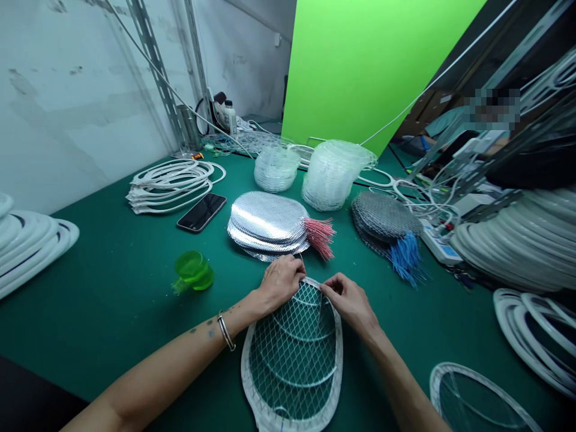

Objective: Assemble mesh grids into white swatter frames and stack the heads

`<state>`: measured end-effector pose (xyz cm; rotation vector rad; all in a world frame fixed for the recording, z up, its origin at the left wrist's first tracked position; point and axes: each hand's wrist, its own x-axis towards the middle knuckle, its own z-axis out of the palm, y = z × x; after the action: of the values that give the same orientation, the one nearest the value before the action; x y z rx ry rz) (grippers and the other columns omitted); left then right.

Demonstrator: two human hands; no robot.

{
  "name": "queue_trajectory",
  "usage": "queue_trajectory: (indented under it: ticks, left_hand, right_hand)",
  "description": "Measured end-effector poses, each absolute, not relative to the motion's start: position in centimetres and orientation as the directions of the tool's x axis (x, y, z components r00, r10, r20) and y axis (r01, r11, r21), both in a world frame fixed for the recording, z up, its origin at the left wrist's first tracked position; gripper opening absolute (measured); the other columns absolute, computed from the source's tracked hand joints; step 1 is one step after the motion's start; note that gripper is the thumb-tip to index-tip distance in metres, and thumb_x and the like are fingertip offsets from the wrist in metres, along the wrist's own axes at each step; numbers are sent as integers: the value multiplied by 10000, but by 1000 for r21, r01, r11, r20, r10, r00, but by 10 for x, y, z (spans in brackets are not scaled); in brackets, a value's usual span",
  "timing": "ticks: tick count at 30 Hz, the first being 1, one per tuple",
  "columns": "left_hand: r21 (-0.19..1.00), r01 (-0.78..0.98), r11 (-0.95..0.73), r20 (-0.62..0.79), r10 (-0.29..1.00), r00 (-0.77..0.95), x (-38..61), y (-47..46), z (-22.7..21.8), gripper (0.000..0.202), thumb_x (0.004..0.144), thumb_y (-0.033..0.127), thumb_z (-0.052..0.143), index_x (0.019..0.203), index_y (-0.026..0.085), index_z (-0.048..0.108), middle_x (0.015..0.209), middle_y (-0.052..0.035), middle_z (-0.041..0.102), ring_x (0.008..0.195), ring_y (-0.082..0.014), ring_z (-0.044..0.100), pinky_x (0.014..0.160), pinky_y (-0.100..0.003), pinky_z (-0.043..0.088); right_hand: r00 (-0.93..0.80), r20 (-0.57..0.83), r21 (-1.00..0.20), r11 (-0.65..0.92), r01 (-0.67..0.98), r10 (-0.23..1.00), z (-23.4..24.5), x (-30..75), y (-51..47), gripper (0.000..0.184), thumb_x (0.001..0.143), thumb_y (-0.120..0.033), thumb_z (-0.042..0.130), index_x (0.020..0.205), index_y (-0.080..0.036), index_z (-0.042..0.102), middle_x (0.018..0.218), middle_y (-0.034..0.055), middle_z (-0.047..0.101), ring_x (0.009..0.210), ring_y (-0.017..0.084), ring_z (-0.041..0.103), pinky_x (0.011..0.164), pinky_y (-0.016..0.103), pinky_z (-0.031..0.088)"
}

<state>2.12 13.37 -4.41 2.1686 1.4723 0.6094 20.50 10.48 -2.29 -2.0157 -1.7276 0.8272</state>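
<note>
Fingers of left hand and right hand pinch a white oval mesh frame toward the green worktop's near edge; tugging could cause warping.

Cool, fairly even light is falling across the dark green worktop, its source sitting outside the view. The stack of oval silver mesh sheets is throwing back a hard white glare, and the flat lime-green panel is showing brightly. Soft shadow is darkening the surface around the white oval mesh-filled frame. The upper right is sinking into dimness, where a blocky pixelated patch is hiding detail. The wide lens is stretching the stacked pale plastic rings.
</note>
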Motion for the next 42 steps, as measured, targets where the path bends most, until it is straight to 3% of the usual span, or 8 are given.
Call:
queue_trajectory:
  ticks: [13, 29, 42]
  left_hand:
    - [546, 763, -347, 106, 932, 347, 23, 133, -41, 107, 883, 193, 544, 825, 203, 634, 869, -22, 629, 866, -183, 567, 790, -307, 434]
    - [428, 784, -450, 109, 887, 450, 25, 131, -35, 138, 845, 78, 476, 840, 204, 532, 877, -28, 594, 840, -202, 527, 739, -327, 384]
    - [384, 795, -469, 27, 866, 499, 29, 134, -26, 127, 799, 72, 539, 795, 198, 536, 881, -23, 596, 839, -194, 550, 748, -320, 404]
  right_hand:
    - [45, -247, -615, -192, 765, 968, -23, 208, 107, 159, 786, -383, 569, 729, -237, 600, 750, 6, 681, 700, 183, 610, 575, 274, 388]
    - [-16, -287, -588, -162, 792, 958, -23, 211, 114, 144, 780, -353, 581, 706, -236, 544, 718, -3, 658, 680, 173, 581, 578, 270, 373]
    - [-31, -303, -595, -164, 787, 953, -27, 212, 119, 149, 763, -326, 599, 692, -223, 518, 685, -15, 623, 652, 154, 547, 570, 260, 357]
